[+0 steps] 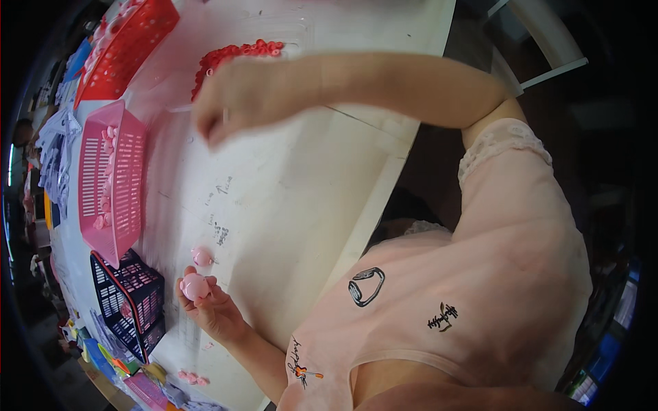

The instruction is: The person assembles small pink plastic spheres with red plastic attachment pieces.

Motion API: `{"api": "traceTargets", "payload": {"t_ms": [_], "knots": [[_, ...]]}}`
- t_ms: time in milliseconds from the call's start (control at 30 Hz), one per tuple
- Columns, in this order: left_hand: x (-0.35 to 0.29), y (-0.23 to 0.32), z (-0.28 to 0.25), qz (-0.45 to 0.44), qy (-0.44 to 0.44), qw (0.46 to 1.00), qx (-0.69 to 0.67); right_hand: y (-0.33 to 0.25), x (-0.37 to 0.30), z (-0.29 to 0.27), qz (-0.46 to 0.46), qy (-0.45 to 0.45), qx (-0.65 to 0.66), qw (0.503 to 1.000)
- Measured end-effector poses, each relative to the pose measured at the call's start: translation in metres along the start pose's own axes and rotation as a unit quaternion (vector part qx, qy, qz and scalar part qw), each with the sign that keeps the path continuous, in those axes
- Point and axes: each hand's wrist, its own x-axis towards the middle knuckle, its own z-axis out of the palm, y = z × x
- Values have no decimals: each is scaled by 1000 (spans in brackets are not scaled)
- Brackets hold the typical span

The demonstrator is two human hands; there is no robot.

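My left hand (pixel 218 316) has its fingers wrapped round a glossy pale-pink round piece (pixel 195 287), held up over the white table (pixel 301 185). Just beyond it on the tabletop lies a similar pink round piece (pixel 201 256). My right hand (pixel 236 99) is blurred by motion, with its fingers curled in. Whatever it may hold is hidden. It passes in front of a clear tray (pixel 305 31) with many small red ring-like pieces (pixel 236 51) in it, partly covering them.
A red dotted container (pixel 127 58), a pink slotted basket (pixel 130 185) of small pink parts and a dark blue basket (pixel 147 281) line the table's far side. Small pink pieces (pixel 193 377) lie near the lower edge. A white-framed chair (pixel 548 72) stands beyond the table edge.
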Motion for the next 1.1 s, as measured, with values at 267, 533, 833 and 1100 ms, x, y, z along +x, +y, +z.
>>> {"api": "traceTargets", "payload": {"t_ms": [267, 533, 833, 1100], "knots": [[4, -4, 3, 6, 3, 998, 60, 1, -21, 61, 77, -198, 42, 976], [-2, 5, 17, -14, 24, 997, 70, 8, -26, 60, -11, -174, -37, 984], [6, -5, 57, -60, -37, 997, 13, 15, -32, 60, -41, -136, -25, 990], [13, -14, 58, -66, -22, 997, 30, 14, -34, 65, -92, -130, -75, 984]]}}
